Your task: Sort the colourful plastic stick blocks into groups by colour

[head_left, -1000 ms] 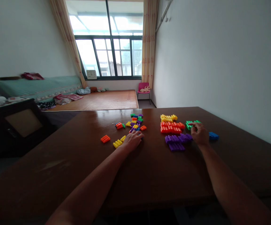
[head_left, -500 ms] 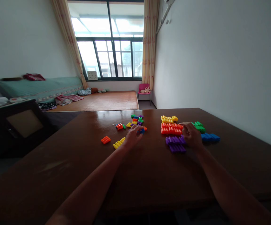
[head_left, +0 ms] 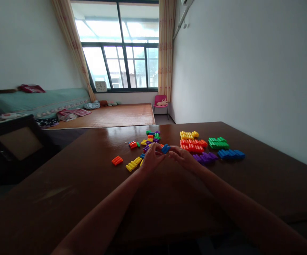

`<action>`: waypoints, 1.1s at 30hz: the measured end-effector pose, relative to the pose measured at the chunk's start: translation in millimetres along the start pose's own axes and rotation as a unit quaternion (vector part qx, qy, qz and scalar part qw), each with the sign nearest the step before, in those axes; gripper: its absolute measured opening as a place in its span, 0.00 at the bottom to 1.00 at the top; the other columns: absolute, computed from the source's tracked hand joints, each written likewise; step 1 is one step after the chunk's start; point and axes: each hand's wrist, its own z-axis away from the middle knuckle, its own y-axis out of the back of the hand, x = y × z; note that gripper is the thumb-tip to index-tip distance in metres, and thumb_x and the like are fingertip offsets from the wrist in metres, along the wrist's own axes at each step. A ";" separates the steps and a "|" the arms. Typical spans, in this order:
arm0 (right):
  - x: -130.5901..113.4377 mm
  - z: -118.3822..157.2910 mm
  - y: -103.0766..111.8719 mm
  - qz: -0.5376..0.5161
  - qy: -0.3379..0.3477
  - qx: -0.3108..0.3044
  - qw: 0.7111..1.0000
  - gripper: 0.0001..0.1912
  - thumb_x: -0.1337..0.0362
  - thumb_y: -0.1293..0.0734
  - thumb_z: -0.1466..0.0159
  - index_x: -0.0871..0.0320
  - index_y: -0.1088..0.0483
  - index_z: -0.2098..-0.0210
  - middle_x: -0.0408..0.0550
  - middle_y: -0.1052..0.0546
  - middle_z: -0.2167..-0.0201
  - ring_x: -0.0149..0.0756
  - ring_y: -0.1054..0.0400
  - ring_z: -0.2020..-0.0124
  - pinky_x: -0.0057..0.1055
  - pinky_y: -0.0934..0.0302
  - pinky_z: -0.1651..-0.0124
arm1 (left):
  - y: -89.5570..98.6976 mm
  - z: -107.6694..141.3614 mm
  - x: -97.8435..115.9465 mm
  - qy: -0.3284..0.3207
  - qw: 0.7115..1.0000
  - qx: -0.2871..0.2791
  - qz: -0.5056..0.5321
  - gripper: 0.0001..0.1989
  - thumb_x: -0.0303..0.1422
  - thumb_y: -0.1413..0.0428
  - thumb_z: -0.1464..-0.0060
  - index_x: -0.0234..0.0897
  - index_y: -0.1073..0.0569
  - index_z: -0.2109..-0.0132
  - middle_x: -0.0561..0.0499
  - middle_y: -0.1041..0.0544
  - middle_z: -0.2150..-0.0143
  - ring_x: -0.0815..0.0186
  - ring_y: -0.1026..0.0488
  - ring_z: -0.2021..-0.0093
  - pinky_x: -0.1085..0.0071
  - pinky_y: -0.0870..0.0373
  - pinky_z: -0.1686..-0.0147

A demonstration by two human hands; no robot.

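Observation:
A small blue ridged plastic block (head_left: 165,148) is held up between my two hands over the middle of the table. My left hand (head_left: 153,157) pinches it from the left. From the right, my right hand (head_left: 184,158) has its fingertips on the same piece. Just behind my left hand lies a loose mix of coloured blocks (head_left: 150,137), partly covered by the fingers. Beyond my right hand are grouped rows of red blocks (head_left: 193,145) and purple blocks (head_left: 205,158), the purple ones partly hidden by the hand.
Yellow blocks (head_left: 189,135), green blocks (head_left: 218,143) and blue blocks (head_left: 231,154) lie in groups on the right of the brown table (head_left: 89,191). An orange piece (head_left: 117,160) and a yellow piece (head_left: 133,164) lie left. A bed (head_left: 121,115) stands beyond.
My right hand has moved left from the red and purple rows to the blue block. My left hand still holds that block, now closer to the right hand. The view has shifted slightly.

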 end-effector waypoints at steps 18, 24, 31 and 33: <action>104.6 145.9 206.1 0.406 -0.226 0.292 0.836 0.09 0.57 0.37 0.43 0.54 0.28 0.67 0.46 0.23 0.74 0.36 0.29 0.74 0.30 0.38 0.69 | 13.8 -4.2 -8.4 -0.093 0.985 -0.090 -0.115 0.09 0.35 0.50 0.40 0.40 0.27 0.56 0.47 0.26 0.52 0.63 0.26 0.53 0.68 0.25 0.59; 119.4 155.5 199.3 0.426 -0.237 0.327 0.810 0.16 0.54 0.37 0.42 0.57 0.25 0.62 0.53 0.20 0.66 0.43 0.25 0.65 0.35 0.35 0.63 | 33.6 -14.1 -16.9 -0.037 0.990 -0.063 -0.120 0.12 0.38 0.50 0.41 0.41 0.25 0.56 0.47 0.25 0.52 0.61 0.27 0.50 0.66 0.25 0.58; 128.6 160.0 193.4 0.434 -0.219 0.295 0.823 0.16 0.51 0.34 0.45 0.57 0.27 0.64 0.53 0.21 0.64 0.40 0.27 0.69 0.36 0.36 0.63 | 67.6 -39.8 -28.2 0.076 0.980 -0.040 -0.179 0.12 0.36 0.48 0.46 0.38 0.25 0.58 0.48 0.21 0.58 0.61 0.24 0.59 0.68 0.28 0.59; 128.8 159.9 192.5 0.467 -0.200 0.296 0.809 0.18 0.49 0.35 0.44 0.57 0.26 0.63 0.54 0.23 0.64 0.43 0.28 0.66 0.37 0.36 0.62 | 74.0 -40.1 -31.4 0.079 0.975 -0.064 -0.196 0.12 0.35 0.49 0.45 0.37 0.24 0.59 0.48 0.20 0.60 0.62 0.24 0.60 0.68 0.29 0.59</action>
